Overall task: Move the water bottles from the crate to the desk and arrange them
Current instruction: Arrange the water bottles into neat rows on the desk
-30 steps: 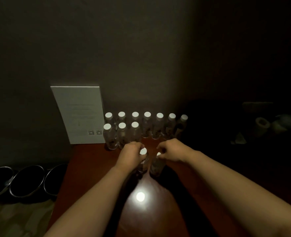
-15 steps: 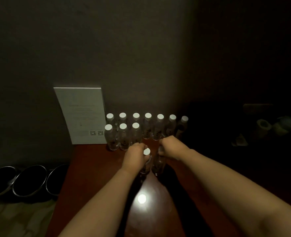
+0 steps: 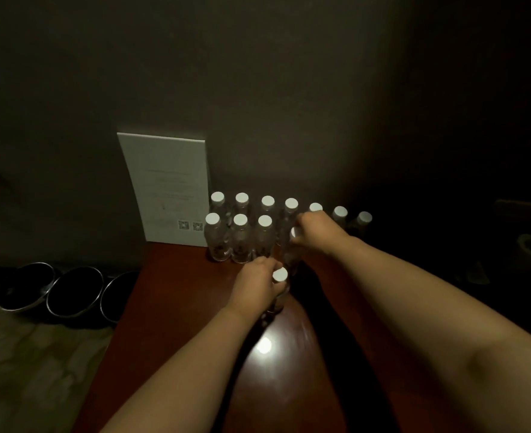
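Three metal bowls [image 3: 73, 292] sit on the floor at the far left, beside the reddish tabletop [image 3: 176, 295]. A white card [image 3: 167, 189] leans on the wall. Next to it stand two rows of capped bottles [image 3: 240, 239], upright and close together. The left hand [image 3: 254, 287] reaches forward, fingers curled round the neck of a bottle [image 3: 279, 276] standing before the rows. The right hand [image 3: 317, 231] stretches further, gripping another bottle [image 3: 290, 254] just beside the front row.
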